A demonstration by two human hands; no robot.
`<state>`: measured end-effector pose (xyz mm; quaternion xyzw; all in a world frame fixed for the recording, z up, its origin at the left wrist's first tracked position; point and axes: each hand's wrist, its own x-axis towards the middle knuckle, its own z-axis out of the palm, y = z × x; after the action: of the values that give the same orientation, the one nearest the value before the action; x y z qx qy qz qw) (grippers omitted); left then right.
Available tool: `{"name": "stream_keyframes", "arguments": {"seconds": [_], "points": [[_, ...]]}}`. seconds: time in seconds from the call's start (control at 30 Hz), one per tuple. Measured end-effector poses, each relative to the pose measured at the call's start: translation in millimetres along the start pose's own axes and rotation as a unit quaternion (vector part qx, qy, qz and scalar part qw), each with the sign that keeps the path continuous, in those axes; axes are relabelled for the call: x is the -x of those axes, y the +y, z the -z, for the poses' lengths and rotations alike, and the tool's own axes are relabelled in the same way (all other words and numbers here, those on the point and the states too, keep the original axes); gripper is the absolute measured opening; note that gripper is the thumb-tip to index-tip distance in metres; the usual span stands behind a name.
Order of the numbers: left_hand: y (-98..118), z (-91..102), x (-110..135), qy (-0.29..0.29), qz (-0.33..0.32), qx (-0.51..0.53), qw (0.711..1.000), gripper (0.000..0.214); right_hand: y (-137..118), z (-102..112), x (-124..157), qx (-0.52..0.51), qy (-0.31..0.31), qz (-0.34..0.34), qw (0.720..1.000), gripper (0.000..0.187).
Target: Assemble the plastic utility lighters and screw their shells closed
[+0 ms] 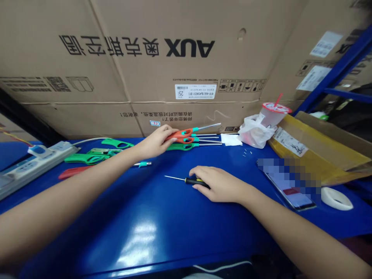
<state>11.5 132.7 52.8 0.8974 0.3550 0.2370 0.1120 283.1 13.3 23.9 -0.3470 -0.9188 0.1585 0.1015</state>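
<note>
My left hand (158, 141) is closed on the handle of an orange long-nosed lighter (183, 133), its metal tube pointing right. Just beneath it lie another orange lighter and a green lighter (181, 147), side by side. In my right hand (217, 184) is a screwdriver (190, 181) with a black and yellow handle, its thin shaft pointing left above the blue table (162, 217). Left of my left hand, partly behind the forearm, are several green lighter bodies (84, 158) and a red piece (74, 172).
A white power strip (35, 166) lies at the left. At the right are a phone (286, 186), a white oval object (337, 198), a plastic bag (255, 131), a lidded cup with a straw (274, 114) and an opened yellow-taped box (319, 151). A large cardboard box (139, 77) walls the back.
</note>
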Motion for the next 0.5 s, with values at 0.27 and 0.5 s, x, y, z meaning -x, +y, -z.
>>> {"name": "stream_keyframes", "arguments": {"seconds": [0.27,0.5], "points": [[-50,-14.3,-45,-0.024,-0.031,-0.011,0.999,0.058,13,7,0,0.021,-0.003,0.01,1.0,0.019],[-65,-24.6,-42,-0.04,-0.025,-0.009,0.999,0.052,21,9,0,0.038,0.01,0.0,0.999,0.02]]}}
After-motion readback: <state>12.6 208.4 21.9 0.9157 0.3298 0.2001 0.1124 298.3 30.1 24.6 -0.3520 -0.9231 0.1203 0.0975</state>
